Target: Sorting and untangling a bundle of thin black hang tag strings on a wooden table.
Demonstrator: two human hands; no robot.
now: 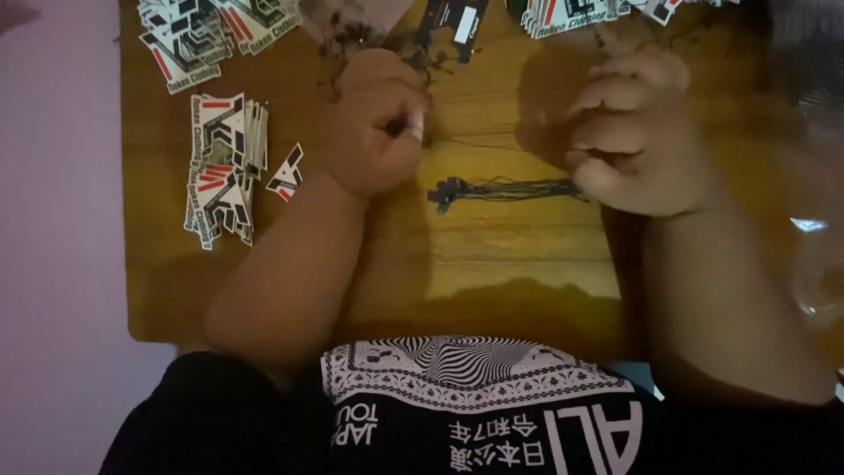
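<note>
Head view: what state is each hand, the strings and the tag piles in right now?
left hand: closed in a fist, pinching something small, too blurred to name
right hand: fingers curled shut on the thin black strings
bundle of thin black strings: lying flat on the wooden table, one end in the right hand
white, black and red printed paper tags: loose overlapping pile, untouched

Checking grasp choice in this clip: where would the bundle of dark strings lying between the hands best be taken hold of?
Probably at the knotted end of the bundle of dark strings, from above with a pinch. The ends gather there into one clump on the wooden table, while the strands run right to the right hand. The left hand, fisted, is nearest that clump.
</note>
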